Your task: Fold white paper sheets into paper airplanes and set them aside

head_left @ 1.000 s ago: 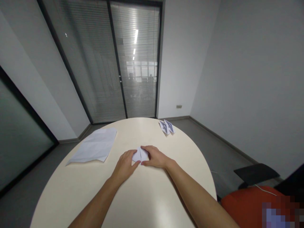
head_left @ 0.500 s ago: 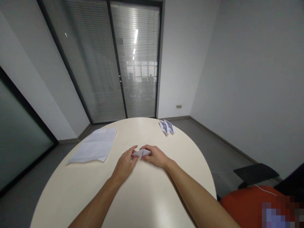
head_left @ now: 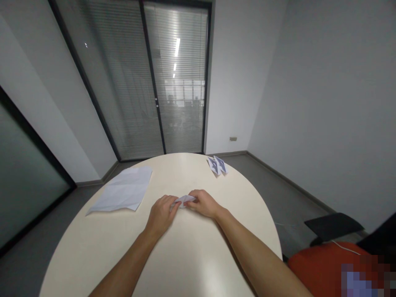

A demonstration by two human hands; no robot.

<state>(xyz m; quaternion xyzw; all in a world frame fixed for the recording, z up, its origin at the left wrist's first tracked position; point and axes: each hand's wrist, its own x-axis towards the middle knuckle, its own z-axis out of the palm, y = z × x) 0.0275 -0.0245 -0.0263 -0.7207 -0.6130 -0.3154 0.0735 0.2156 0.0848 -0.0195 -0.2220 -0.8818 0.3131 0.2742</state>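
Observation:
Just above the middle of the round cream table (head_left: 185, 255), a small folded piece of white paper (head_left: 185, 199) is held between my two hands. My left hand (head_left: 162, 212) pinches its left end, thumb toward me and fingers curled behind. At the other end my right hand (head_left: 204, 203) grips it between thumb and fingers. Parts of the paper are hidden by my fingertips, so its full shape does not show.
Sheets of white paper (head_left: 123, 190) lie at the table's left, creased, with a curled front edge. Folded paper pieces with dark shading (head_left: 217, 166) stand near the back right edge. An orange chair (head_left: 312, 264) with a black armrest (head_left: 334, 226) is at the right.
My left hand's fingers have closed in around the paper's left end, where they were more spread before. My right hand's fingers have shifted slightly on the right end.

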